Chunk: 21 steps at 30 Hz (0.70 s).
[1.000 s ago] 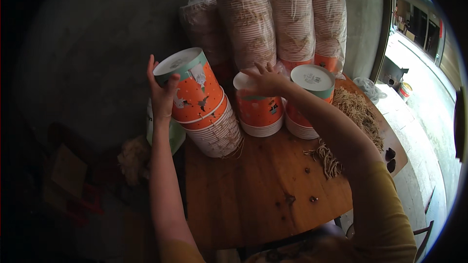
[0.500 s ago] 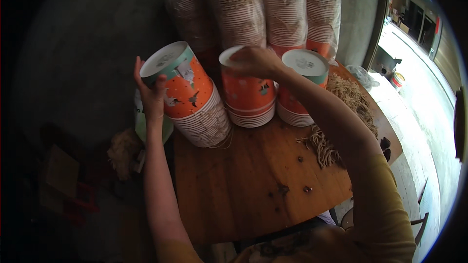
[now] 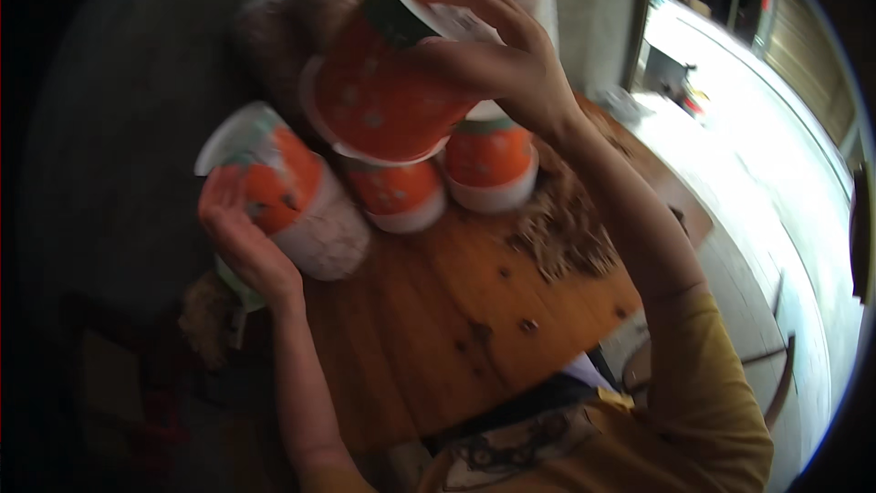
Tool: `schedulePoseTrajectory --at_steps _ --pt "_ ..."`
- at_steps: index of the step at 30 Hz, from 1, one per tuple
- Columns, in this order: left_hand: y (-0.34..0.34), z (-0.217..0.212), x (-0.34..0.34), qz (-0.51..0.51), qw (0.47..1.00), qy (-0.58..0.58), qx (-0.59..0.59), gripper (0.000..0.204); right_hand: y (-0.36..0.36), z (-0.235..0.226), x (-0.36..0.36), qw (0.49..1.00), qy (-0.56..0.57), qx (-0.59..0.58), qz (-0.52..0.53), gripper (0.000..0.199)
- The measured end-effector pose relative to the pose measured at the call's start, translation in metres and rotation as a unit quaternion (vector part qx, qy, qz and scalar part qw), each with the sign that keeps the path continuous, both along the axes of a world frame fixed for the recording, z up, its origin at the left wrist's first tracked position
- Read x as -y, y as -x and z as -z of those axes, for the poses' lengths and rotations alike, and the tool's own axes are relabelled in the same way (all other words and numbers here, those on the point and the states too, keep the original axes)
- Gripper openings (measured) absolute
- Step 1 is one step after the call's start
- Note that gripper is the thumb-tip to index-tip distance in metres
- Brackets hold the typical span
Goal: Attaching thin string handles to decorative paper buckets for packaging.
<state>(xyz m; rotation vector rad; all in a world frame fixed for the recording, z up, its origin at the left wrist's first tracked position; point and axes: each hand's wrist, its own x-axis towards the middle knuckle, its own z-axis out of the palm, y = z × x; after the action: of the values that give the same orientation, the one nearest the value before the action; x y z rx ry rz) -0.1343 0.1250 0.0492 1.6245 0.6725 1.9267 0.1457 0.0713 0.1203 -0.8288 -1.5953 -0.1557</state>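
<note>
My right hand (image 3: 511, 59) grips an upside-down orange paper bucket (image 3: 374, 96) with a green band and white base, holding it tilted in the air. It is blurred by motion. Below it stands the middle stack of paper buckets (image 3: 401, 194), bottoms up. Another short stack (image 3: 493, 164) sits to its right, partly behind the raised bucket. At the left, a taller stack (image 3: 287, 187) leans left, its lower part white with bucket rims. My left hand (image 3: 242, 228) is wrapped against that leaning stack's outer side, its fingers partly blurred.
Tall wrapped stacks of buckets (image 3: 269, 32) stand at the back against the wall. A heap of tan stringy fibre (image 3: 570, 228) lies on the wooden table (image 3: 429, 329) at the right. Beyond the table's right edge is a bright doorway (image 3: 721, 119).
My right hand has lifted a bucket off the middle stack and brought it up and toward me. My left hand has slid lower on the leaning stack. The view has shifted.
</note>
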Motion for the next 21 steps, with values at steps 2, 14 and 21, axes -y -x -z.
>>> schedulePoseTrajectory --at_steps 2,14,21 --pt "-0.032 -0.006 0.048 0.245 0.944 0.171 0.137 0.056 0.014 0.031 0.045 0.986 0.039 -0.120 -0.105 0.057" --pt "-0.056 0.045 0.126 0.150 0.840 0.197 -0.482 0.034 -0.133 0.186 0.179 0.915 0.329 -0.046 0.227 0.045" --pt "-0.088 0.049 0.132 0.129 0.796 0.066 -0.587 0.036 -0.123 0.194 0.154 0.891 0.263 0.235 0.287 0.019"
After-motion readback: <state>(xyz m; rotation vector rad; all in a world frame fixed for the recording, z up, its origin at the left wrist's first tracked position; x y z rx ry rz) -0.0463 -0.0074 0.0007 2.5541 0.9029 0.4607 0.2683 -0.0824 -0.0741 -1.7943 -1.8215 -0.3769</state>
